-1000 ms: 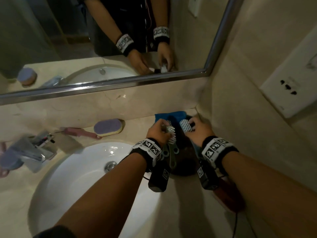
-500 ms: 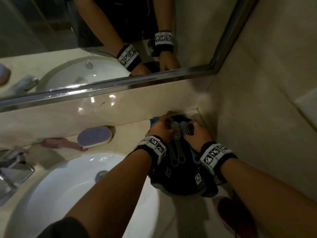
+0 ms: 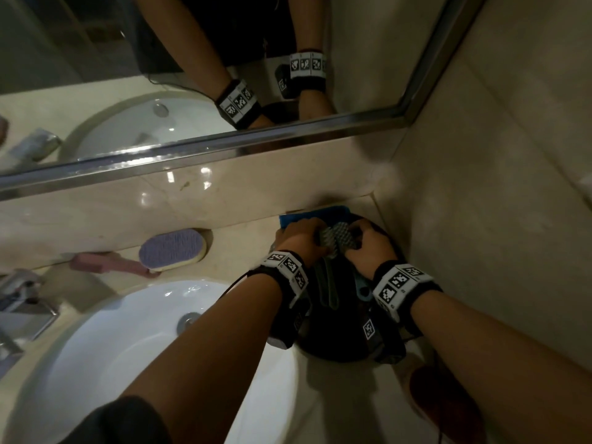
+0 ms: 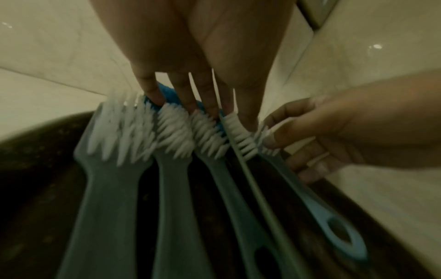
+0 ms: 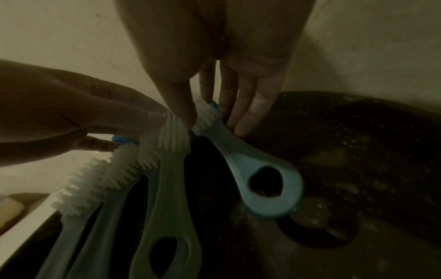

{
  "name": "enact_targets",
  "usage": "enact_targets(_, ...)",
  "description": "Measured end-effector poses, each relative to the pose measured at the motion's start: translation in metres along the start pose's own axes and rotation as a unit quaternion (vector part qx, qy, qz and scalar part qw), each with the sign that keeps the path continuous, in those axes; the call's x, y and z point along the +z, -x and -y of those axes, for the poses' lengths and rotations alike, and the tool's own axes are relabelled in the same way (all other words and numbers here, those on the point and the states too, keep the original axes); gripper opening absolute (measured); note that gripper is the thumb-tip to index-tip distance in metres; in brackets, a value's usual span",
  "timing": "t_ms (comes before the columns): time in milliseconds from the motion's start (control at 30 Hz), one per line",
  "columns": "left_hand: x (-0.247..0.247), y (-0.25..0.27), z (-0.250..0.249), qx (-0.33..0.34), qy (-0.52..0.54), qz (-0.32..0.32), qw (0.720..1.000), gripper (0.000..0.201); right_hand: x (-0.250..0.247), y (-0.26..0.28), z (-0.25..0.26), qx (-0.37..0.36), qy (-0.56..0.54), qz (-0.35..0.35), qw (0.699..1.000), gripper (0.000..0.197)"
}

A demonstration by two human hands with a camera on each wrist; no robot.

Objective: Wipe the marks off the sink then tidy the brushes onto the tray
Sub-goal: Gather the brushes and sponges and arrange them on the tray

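Dark round tray (image 3: 336, 347) sits on the counter in the back right corner, just right of the white sink (image 3: 105, 341). Five brushes (image 4: 171, 143) lie in it side by side, white bristle heads toward the wall, looped handles toward the person; the rightmost one is a light blue brush (image 5: 253, 169), the others grey-green. Blue cloth (image 3: 315, 214) is tucked behind the tray at the wall, partly under the brush heads.

Versus 1.0 s ago: brush heads were apart, one at each hand; now they're bunched together between the two hands, and the view has tilted so the wall socket is out of frame.

Left hand (image 3: 302, 240) at the left side of the heads, fingers reaching down straight onto the bristles and cloth, touching, not wrapped. Right hand (image 3: 368, 245) at the right side, thumb and fingers pinching the head of the light blue brush.

Purple-topped sponge brush (image 3: 173, 249) with pink handle lies on the counter behind the sink, well apart from the tray. Faucet (image 3: 22, 299) at far left.
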State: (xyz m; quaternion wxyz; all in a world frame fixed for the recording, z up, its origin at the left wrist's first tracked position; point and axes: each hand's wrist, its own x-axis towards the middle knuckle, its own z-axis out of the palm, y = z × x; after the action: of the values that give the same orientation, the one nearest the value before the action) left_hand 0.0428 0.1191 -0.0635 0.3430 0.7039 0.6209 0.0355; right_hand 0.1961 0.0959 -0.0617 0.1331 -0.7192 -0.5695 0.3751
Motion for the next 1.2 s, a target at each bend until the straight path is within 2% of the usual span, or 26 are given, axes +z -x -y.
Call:
enact_targets(167,0.006,0.000,-0.004,-0.003,-0.062,0.007,0.998,0.050,0.001,-0.002,-0.008,0.010,0.012,0.023,1.000,0.040)
enact_targets(300,0.008,-0.003,-0.006,-0.021,-0.076,0.020,0.997,0.055,0.002,-0.005,-0.011,0.002,0.024,0.007,1.000,0.041)
enact_targets(500,0.010,0.001,-0.004,0.010,-0.128,0.019,0.992,0.070,0.003,-0.008,-0.010,-0.018,0.002,0.014,1.000,0.043)
enact_targets(633,0.011,-0.002,-0.003,0.009,-0.134,0.008,0.991,0.060,0.005,-0.012,-0.007,-0.040,0.010,0.015,0.999,0.044)
enact_targets(833,0.007,-0.006,-0.004,-0.019,-0.097,-0.018,0.995,0.046,0.003,-0.018,-0.008,-0.020,0.024,0.010,0.999,0.036)
enact_targets(1033,0.012,-0.001,0.004,0.006,-0.080,-0.011,0.997,0.050,0.012,-0.018,-0.008,-0.014,0.029,0.030,0.999,0.041)
enact_targets(1200,0.004,-0.001,0.011,-0.006,-0.075,0.017,0.997,0.050,0.019,-0.017,-0.004,-0.005,0.028,0.039,0.999,0.040)
